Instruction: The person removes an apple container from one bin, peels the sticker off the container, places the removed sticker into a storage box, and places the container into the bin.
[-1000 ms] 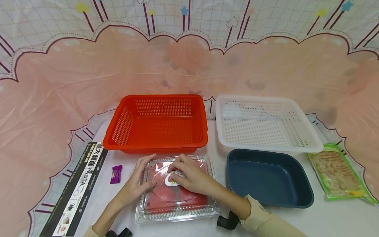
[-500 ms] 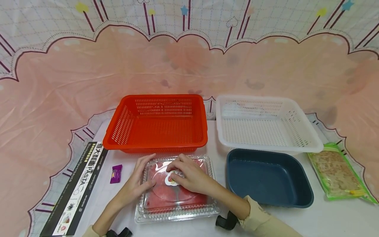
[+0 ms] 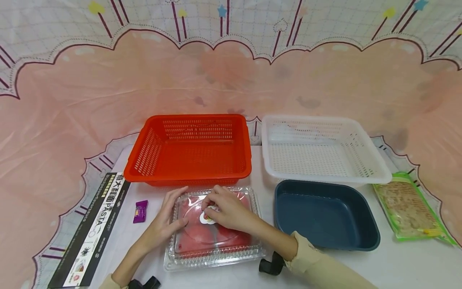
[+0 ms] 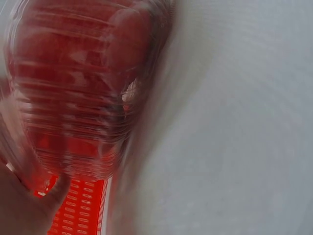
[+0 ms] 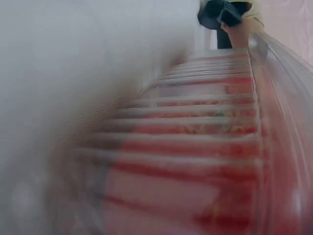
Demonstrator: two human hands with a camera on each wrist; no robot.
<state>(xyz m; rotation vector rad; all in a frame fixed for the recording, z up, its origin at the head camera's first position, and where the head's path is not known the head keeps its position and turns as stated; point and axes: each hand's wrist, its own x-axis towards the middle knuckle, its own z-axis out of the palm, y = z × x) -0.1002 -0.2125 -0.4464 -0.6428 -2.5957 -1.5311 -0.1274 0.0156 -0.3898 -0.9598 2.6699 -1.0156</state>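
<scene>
In the head view, a clear plastic clamshell box with red contents sits at the front middle of the table. My left hand rests along its left side, fingers extended to the far corner and thumb on the lid. Thumb and fingers of my right hand come together at a white round sticker in the lid's middle, pinching at its edge. The left wrist view shows the box's ribbed side and part of the left hand. Only the ribbed wall fills the right wrist view.
A red basket stands right behind the box, a white basket to its right. A dark blue basin and a green-edged bag lie rightward. On the left are a purple wrapped candy and a long pasta box.
My right fingers and thumb have drawn closer together over the sticker. The left hand stays in place. The whole head view has shifted slightly.
</scene>
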